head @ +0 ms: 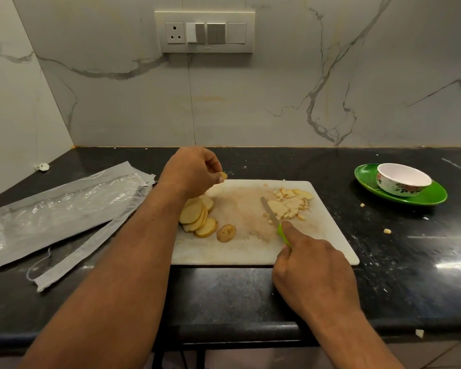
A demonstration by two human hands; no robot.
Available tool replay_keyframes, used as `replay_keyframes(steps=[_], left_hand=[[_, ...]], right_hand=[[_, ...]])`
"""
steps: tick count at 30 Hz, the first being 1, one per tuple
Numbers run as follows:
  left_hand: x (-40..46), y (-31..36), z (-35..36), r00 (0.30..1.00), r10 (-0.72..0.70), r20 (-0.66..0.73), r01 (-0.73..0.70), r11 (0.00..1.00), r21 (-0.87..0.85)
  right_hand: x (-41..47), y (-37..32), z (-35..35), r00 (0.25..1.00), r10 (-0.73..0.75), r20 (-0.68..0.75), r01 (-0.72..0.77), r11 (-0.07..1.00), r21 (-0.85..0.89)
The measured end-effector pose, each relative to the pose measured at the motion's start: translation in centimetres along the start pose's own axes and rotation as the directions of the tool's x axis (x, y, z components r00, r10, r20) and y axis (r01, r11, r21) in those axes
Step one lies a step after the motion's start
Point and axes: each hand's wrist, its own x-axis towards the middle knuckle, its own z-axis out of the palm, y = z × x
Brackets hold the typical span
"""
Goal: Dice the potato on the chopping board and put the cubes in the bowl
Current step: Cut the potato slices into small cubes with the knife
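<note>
- The potato is all on the chopping board, in two lots: a fanned stack of round slices at the board's left edge, and a small heap of diced pieces with a few uncut slices near the board's far right corner.
- One end slice lies alone just right of the stack, toward the board's near edge.
- The right hand, at the board's near edge, grips the green handle of a knife with curled fingers, forefinger along the top; the blade rests at the left side of the diced heap.
- The left hand, over the board's far left corner, pinches a small potato piece between thumb and fingertips.
- The bowl stands on a green plate on the worktop, well right of the board, and looks empty.
- A few stray cubes lie on the worktop right of the board.
- Grey plastic packaging lies on the worktop left of the board.
- Judged progress: slicing is done, dicing has only begun, most slices remain uncut, and nothing has gone into the bowl.
</note>
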Motion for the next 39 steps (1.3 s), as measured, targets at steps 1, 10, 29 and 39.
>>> replay_keyframes(steps=[1,10,29,39], left_hand=[[-0.1,0.5,0.1,1.000,0.027,-0.003,-0.027,1.000,-0.006],[-1.5,4.3,2.3,0.977,0.174,0.124,-0.192,0.971,0.146],[-1.8,3.8,2.6,0.894,0.109,0.434,-0.189,0.971,0.145],[-1.7,4.0,3.2,0.929,0.060,0.366,-0.123,0.981,0.150]], right_hand=[[-0.1,-0.1,0.0,0.999,-0.034,0.010,0.034,0.999,-0.012],[0.3,0.5,-0.3,0.997,0.078,-0.026,-0.078,0.997,-0.026],[1.8,-0.2,-1.0,0.998,0.004,0.056,0.001,0.997,-0.079],[3.7,-1.7,-1.8,0.993,-0.090,0.081,0.098,0.991,-0.092]])
